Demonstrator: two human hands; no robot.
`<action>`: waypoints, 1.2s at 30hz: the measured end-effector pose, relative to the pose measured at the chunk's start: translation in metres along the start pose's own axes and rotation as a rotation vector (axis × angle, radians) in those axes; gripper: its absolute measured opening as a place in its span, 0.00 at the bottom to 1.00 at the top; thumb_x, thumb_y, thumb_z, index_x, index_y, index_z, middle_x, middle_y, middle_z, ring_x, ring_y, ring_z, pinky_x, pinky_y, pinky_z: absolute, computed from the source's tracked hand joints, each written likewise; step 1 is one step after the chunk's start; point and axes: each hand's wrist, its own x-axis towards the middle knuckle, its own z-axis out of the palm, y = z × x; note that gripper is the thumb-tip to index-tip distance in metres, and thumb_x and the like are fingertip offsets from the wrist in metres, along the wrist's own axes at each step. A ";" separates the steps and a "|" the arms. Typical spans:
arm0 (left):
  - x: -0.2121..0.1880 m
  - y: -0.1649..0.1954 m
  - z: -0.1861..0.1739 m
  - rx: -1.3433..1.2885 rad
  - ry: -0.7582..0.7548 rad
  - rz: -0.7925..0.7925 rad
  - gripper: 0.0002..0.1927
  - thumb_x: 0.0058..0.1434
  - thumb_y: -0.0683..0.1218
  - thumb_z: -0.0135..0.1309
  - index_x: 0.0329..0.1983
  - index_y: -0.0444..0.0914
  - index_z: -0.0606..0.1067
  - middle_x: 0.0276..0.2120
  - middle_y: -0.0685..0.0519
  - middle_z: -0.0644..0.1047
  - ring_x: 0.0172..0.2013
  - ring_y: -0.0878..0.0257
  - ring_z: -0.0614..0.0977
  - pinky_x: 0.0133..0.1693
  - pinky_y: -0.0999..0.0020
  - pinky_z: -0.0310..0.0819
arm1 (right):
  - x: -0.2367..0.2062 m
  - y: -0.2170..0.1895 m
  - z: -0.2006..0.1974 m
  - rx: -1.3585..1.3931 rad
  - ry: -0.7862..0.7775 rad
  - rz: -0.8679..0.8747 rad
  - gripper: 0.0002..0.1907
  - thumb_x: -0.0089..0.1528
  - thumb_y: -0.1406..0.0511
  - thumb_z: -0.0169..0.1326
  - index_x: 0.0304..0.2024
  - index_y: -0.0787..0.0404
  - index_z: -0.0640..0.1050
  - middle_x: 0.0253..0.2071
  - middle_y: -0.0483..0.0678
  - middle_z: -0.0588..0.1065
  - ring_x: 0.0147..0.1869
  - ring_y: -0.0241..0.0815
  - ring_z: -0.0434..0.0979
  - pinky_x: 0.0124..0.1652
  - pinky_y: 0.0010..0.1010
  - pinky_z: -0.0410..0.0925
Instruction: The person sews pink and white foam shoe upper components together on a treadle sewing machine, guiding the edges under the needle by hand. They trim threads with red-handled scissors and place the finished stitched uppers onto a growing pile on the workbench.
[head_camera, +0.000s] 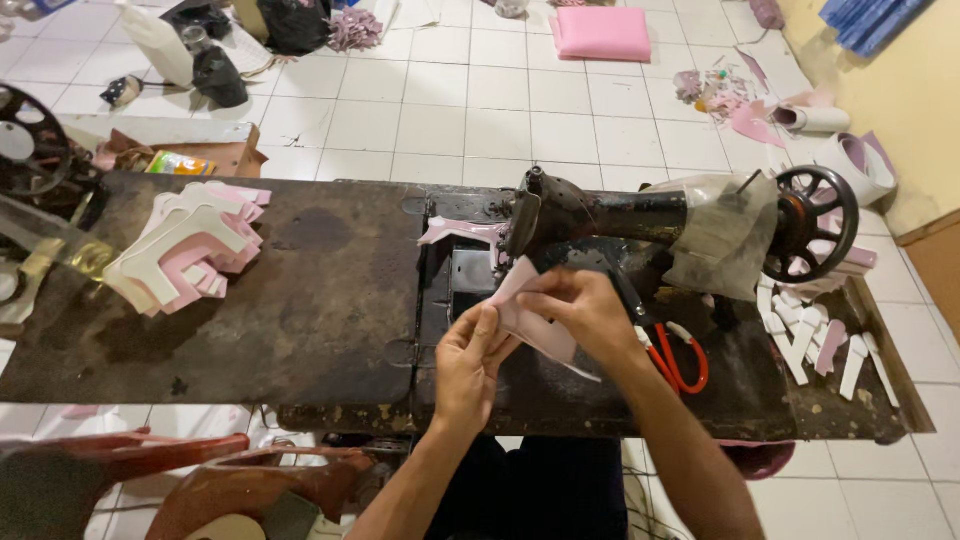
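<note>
Two hands work over the dark surface: the left hand and the right hand both grip one pale pink cut piece, held just in front of the head of one black sewing machine. The fingers of each hand are pressed together, pinching the piece from opposite edges; the parts of the piece under the fingers are hidden. One pair of red-handled scissors lies just right of the right hand, its blades covered by the wrist. One stack of pink and white cut pieces sits well apart at the left; its count cannot be made out. A loose group of white and pink strips lies at the right end, also too jumbled to count. One handwheel shows, partly behind a grey cloth. One pink folded slab lies on the tiled floor
</note>
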 end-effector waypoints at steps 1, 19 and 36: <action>0.008 -0.002 -0.005 0.141 0.004 -0.007 0.11 0.65 0.46 0.54 0.48 0.38 0.77 0.42 0.53 0.82 0.43 0.65 0.84 0.45 0.67 0.84 | 0.015 0.009 -0.006 0.029 -0.066 -0.056 0.11 0.58 0.64 0.65 0.38 0.67 0.82 0.34 0.47 0.82 0.37 0.33 0.80 0.39 0.26 0.73; 0.290 -0.033 -0.071 1.642 -0.890 1.024 0.10 0.62 0.41 0.58 0.42 0.31 0.73 0.45 0.46 0.76 0.55 0.50 0.79 0.59 0.59 0.74 | 0.269 0.119 -0.058 -0.529 -0.256 -0.389 0.19 0.51 0.61 0.70 0.39 0.63 0.78 0.25 0.51 0.75 0.27 0.46 0.75 0.29 0.36 0.68; 0.353 -0.084 -0.047 1.573 -0.753 0.834 0.10 0.62 0.43 0.59 0.41 0.32 0.74 0.48 0.44 0.77 0.53 0.48 0.79 0.55 0.57 0.73 | 0.386 0.203 -0.119 0.373 -0.091 -0.535 0.30 0.70 0.72 0.55 0.73 0.62 0.61 0.62 0.50 0.71 0.63 0.34 0.72 0.60 0.26 0.69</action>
